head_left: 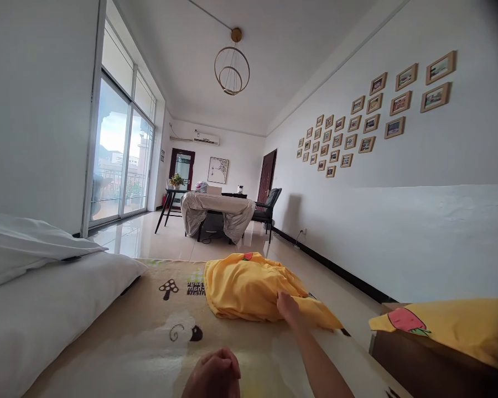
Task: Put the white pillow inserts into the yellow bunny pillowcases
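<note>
A yellow cloth with a red print at its top edge lies bunched on a patterned mat. My right hand reaches onto its right part, fingers closed on the fabric. The cloth's exact kind does not show. Low in the middle of the view, my left hand is curled closed over the mat, apart from the cloth, and I see nothing in it. The mat carries a mushroom print and a sheep print.
White pillows lie along the left. To the right, another yellow cloth with a strawberry print drapes over a brown box-like piece. Farther off stand a covered table, a black chair and a plant stand.
</note>
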Motion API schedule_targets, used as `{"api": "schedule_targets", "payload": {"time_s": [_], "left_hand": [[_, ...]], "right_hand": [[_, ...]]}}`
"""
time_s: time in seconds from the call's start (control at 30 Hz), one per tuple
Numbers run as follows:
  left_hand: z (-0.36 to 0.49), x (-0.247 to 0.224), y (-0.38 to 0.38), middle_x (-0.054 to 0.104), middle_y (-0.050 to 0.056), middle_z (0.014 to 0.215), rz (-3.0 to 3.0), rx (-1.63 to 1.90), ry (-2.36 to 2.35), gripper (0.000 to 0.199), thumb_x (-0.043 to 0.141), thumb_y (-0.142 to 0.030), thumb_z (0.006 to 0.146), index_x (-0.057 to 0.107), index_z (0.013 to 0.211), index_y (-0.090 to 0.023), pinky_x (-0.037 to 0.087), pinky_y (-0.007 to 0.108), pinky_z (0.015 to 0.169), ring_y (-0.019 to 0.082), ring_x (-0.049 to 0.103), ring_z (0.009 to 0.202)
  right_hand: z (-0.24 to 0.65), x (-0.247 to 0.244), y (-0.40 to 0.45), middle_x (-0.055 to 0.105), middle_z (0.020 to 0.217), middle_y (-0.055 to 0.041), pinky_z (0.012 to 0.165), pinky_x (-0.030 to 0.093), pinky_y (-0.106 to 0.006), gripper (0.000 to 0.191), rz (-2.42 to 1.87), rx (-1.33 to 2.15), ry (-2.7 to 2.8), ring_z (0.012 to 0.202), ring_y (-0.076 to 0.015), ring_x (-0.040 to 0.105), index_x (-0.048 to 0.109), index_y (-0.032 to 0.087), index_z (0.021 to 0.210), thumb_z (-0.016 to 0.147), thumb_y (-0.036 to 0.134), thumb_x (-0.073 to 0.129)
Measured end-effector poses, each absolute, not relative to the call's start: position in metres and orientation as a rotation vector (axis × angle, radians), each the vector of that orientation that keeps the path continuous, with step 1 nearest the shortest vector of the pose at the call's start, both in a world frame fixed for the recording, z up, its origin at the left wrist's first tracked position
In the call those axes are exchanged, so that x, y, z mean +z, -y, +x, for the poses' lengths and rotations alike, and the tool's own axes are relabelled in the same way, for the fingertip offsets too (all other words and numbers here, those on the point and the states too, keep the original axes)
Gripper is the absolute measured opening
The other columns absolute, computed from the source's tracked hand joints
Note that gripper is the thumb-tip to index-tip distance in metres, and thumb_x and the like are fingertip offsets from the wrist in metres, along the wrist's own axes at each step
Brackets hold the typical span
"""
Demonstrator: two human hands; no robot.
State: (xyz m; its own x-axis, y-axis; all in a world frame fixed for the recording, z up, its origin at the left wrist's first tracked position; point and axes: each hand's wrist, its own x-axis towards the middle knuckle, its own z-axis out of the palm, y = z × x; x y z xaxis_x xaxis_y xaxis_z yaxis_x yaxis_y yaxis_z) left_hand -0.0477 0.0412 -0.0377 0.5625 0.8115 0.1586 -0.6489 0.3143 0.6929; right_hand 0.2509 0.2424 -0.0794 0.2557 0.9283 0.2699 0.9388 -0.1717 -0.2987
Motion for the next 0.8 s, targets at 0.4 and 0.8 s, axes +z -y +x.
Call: {"api": "schedule_targets", "payload": {"time_s": [0.4,0.8], "left_hand": [[-0.048,-0.024,-0.038,0.043,-0.001,0.03,0.818,0.985,-0.396,0.032,0.077,-0.041,0.048,0.059,0.05,-0.015,0.022,0.02,0.038,0.007,0.035,0.03],[-0.048,-0.05,-0.041,0.065,0.013,0.117,1.162,1.208,-0.711,0.062,0.072,-0.034,0.063,0.056,0.122,-0.019,0.045,0.026,0.063,0.024,0.064,0.091]], "right_hand": [[0.239,0.005,-0.241,0.063,0.096,-0.0036,0.071,0.054,-0.032,0.024,-1.634,-0.207,1.463,0.079,-0.0139,0.062,0.06,0.014,0.104,0.093,0.035,0.056],[0.111,0.084,-0.039,0.054,0.068,0.0002,0.063,0.046,-0.027,0.015,-0.6,-0.425,1.577,0.064,-0.0135,0.053,0.047,0.022,0.077,0.091,0.021,0.047]]}}
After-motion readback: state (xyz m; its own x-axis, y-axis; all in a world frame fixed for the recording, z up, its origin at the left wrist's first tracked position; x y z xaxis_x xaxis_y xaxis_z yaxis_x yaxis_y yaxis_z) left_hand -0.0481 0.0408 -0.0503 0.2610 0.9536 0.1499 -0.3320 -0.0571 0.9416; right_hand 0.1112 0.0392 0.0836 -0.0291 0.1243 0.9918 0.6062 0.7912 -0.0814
